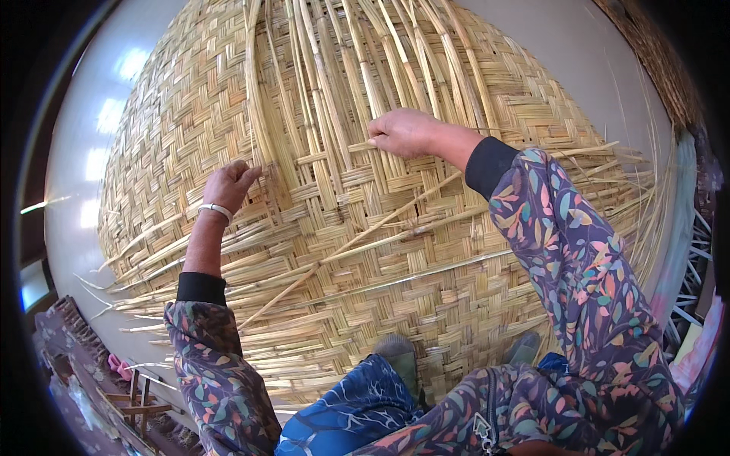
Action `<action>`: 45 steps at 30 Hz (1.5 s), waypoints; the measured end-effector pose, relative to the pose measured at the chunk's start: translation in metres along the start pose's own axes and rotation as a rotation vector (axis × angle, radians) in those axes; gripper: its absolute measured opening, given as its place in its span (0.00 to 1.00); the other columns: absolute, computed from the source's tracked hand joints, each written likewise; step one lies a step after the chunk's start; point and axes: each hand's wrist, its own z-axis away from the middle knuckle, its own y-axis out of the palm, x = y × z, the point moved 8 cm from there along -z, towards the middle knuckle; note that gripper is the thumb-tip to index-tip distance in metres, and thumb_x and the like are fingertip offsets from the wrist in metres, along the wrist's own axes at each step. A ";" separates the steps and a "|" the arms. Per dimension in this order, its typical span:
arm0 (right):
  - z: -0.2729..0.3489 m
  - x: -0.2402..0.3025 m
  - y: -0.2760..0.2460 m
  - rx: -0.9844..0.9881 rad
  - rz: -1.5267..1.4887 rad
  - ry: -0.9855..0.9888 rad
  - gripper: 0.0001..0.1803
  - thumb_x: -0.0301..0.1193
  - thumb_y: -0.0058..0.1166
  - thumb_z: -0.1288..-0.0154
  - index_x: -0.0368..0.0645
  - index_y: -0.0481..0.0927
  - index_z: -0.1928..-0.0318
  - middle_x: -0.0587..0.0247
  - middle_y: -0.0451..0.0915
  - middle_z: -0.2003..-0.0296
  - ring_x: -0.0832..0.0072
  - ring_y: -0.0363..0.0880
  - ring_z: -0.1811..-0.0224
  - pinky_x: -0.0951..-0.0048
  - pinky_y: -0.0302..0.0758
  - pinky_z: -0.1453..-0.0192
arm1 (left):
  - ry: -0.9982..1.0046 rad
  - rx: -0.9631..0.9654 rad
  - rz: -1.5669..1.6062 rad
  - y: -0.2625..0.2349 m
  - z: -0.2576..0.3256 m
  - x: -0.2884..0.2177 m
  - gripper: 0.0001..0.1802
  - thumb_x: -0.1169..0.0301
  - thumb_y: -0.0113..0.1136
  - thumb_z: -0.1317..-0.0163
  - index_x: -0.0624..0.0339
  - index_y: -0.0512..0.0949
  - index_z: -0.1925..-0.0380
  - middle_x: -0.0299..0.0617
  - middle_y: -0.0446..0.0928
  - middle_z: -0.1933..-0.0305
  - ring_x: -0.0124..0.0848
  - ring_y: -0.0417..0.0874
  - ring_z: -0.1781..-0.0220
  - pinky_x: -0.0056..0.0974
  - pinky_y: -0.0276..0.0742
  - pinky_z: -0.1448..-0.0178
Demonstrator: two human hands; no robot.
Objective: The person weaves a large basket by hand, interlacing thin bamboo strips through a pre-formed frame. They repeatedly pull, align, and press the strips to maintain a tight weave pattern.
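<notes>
A large mat point(426, 304) of flattened, straw-coloured reed strips in a slanting weave spreads beneath me. My left hand point(230, 188), with a pale band at its wrist, is closed over the mat's middle left, thumb pressed to the fingers. What it pinches, if anything, is too small to make out. Farther right, my right hand point(401, 131) is closed at the end of a short crosswise reed strip point(357, 147). That strip passes among long lengthwise reed strips point(327, 83), whose loose lengths run to the far edge. Its left part goes under some of them.
Loose crosswise strips point(426, 228) lie across the mat, and one long reed point(334, 258) slants over them. Strip ends stick out at both sides. My shoes rest on the near part. Smooth grey floor point(91, 182) borders the mat; a small wooden frame point(141, 403) stands lower left.
</notes>
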 end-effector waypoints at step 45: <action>0.241 -0.236 -0.013 -1.090 -2.138 0.340 0.06 0.26 0.49 0.39 0.33 0.72 0.66 0.57 0.77 0.70 0.71 0.78 0.70 0.71 0.78 0.66 | 0.219 -0.396 -0.132 0.072 0.058 -0.113 0.24 0.57 0.56 0.45 0.45 0.71 0.47 0.44 0.71 0.56 0.43 0.70 0.51 0.45 0.63 0.46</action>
